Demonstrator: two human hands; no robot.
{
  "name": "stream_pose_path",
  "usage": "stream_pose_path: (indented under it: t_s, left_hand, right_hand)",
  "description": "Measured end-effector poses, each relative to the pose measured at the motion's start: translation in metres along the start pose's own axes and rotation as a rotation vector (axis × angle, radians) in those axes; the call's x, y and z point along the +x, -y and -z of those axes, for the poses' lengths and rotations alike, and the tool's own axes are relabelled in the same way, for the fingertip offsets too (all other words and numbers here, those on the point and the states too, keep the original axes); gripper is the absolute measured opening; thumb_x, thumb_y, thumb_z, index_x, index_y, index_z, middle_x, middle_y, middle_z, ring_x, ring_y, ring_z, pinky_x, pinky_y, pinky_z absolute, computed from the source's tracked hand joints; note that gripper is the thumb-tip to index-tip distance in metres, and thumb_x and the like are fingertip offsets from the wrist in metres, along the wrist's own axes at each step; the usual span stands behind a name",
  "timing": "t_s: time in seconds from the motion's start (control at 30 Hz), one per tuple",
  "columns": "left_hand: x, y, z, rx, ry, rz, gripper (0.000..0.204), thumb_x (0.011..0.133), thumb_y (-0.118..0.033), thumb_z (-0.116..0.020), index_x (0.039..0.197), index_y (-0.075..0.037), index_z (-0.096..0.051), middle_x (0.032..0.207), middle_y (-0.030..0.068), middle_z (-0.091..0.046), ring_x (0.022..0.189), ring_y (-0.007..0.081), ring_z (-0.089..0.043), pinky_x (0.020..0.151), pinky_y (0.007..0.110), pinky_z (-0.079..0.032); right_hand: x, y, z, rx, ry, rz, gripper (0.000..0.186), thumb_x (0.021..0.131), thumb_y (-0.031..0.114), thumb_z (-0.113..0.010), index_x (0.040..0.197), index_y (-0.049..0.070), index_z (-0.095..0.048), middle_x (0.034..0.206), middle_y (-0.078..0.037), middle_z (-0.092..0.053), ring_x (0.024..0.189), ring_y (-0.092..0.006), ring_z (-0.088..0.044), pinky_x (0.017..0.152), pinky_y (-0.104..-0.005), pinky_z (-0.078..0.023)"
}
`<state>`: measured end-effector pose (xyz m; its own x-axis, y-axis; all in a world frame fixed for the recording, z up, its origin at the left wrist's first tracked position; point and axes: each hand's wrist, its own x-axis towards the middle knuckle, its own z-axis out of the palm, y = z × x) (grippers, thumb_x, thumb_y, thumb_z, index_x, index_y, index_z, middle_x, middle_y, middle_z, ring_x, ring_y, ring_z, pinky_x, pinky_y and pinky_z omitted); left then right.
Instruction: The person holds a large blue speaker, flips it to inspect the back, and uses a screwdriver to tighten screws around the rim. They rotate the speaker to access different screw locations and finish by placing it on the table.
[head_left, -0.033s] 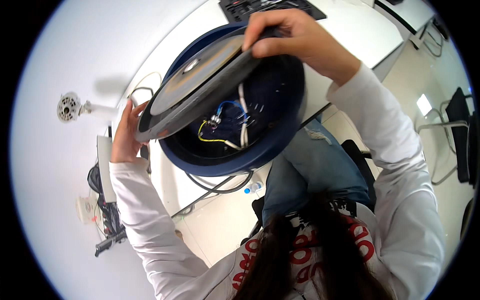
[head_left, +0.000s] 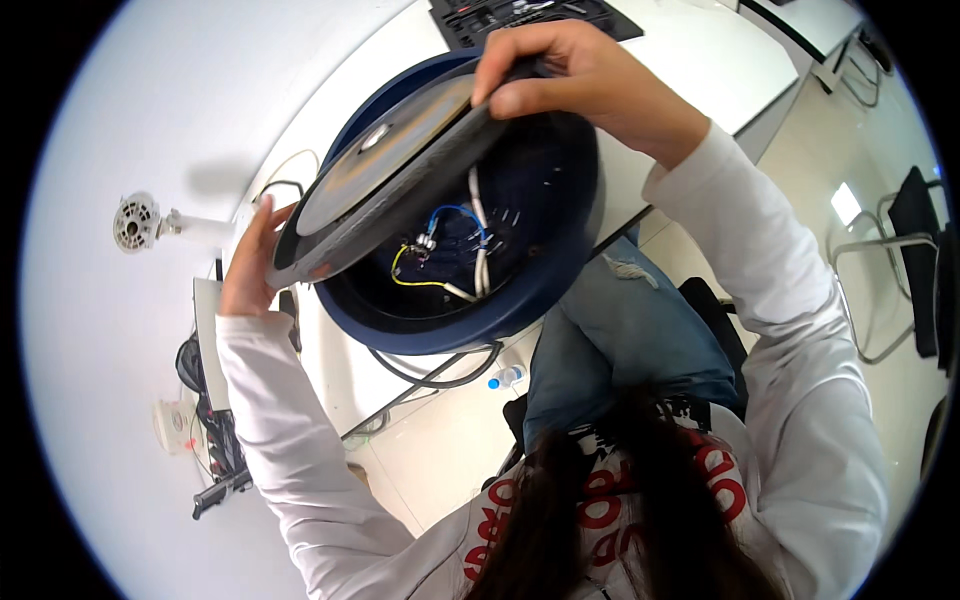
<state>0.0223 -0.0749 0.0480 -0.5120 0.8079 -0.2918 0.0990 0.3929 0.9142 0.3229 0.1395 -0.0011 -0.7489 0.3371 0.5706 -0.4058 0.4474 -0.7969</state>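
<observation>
A round grey cover (head_left: 405, 195) with a paler disc and a small central hole is held tilted over a dark blue round housing (head_left: 465, 330). My right hand (head_left: 560, 75) pinches the cover's raised far-right rim between thumb and fingers. On the lower left rim my left hand (head_left: 250, 265) grips the same cover, some of its fingers hidden behind it. Inside the exposed housing, a blue wire (head_left: 455, 208), a yellow wire (head_left: 418, 282) and white cables (head_left: 478, 235) meet near a small connector (head_left: 426, 241).
The housing stands on a white table (head_left: 700, 60), with a black tool tray (head_left: 535, 15) at the back. A black cable (head_left: 435, 383) loops below the housing at the table edge. A water bottle (head_left: 507, 377) lies on the floor; black chairs (head_left: 915, 260) stand at right.
My hands, the cover and the housing all appear slightly further left in the picture, as does the room around them. Both hands keep their grip on the cover.
</observation>
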Motion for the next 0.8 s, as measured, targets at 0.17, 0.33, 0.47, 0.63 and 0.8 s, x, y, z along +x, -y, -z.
stream_pose_path:
  t_s: [0.17, 0.33, 0.47, 0.63, 0.8]
  left_hand:
    - [0.019, -0.016, -0.008, 0.023, -0.187, -0.083, 0.035, 0.09, -0.031, -0.06, 0.11, -0.002, -0.06, 0.098, 0.0101, -0.065, 0.082, 0.0198, -0.067, 0.065, 0.027, -0.058]
    - [0.021, -0.023, 0.012, 0.004, -0.02, -0.011, 0.025, 0.088, -0.021, -0.056, 0.104, -0.002, -0.059, 0.083, 0.0064, -0.063, 0.066, 0.0108, -0.062, 0.052, 0.019, -0.051]
    - [0.024, -0.03, 0.016, -0.038, -0.104, 0.004, 0.023, 0.09, -0.026, -0.052, 0.093, -0.004, -0.058, 0.065, 0.0032, -0.059, 0.039, 0.0068, -0.042, 0.035, 0.018, -0.035]
    - [0.025, -0.038, 0.011, -0.046, 0.013, -0.111, 0.023, 0.089, -0.025, -0.053, 0.09, -0.003, -0.06, 0.065, 0.0036, -0.061, 0.04, 0.007, -0.048, 0.034, 0.016, -0.038]
    - [0.019, -0.044, -0.007, -0.153, -0.059, -0.111, 0.02, 0.091, -0.022, -0.055, 0.098, -0.004, -0.062, 0.071, 0.0033, -0.062, 0.046, 0.0069, -0.054, 0.036, 0.015, -0.04]
  right_hand:
    - [-0.006, -0.005, 0.003, -0.015, -0.107, -0.027, 0.025, 0.079, 0.037, -0.073, 0.09, 0.015, -0.071, 0.087, -0.002, -0.065, 0.091, -0.0154, -0.06, 0.092, -0.0262, -0.04]
    - [-0.008, -0.006, 0.0, -0.044, -0.155, 0.003, 0.025, 0.083, 0.038, -0.07, 0.094, 0.015, -0.069, 0.09, 0.0, -0.064, 0.091, -0.0133, -0.06, 0.092, -0.0255, -0.043]
    - [-0.011, -0.009, 0.002, -0.009, -0.188, 0.015, 0.024, 0.085, 0.037, -0.068, 0.095, 0.016, -0.068, 0.091, 0.0, -0.064, 0.094, -0.0132, -0.059, 0.094, -0.0254, -0.042]
    - [-0.019, -0.012, 0.0, 0.07, -0.228, 0.005, 0.021, 0.087, 0.033, -0.067, 0.096, 0.015, -0.067, 0.09, 0.001, -0.062, 0.096, -0.0113, -0.057, 0.094, -0.0241, -0.04]
    - [-0.028, -0.014, 0.003, 0.076, -0.178, 0.015, 0.022, 0.086, 0.031, -0.069, 0.095, 0.011, -0.065, 0.092, 0.003, -0.058, 0.093, -0.0087, -0.056, 0.089, -0.0226, -0.042]
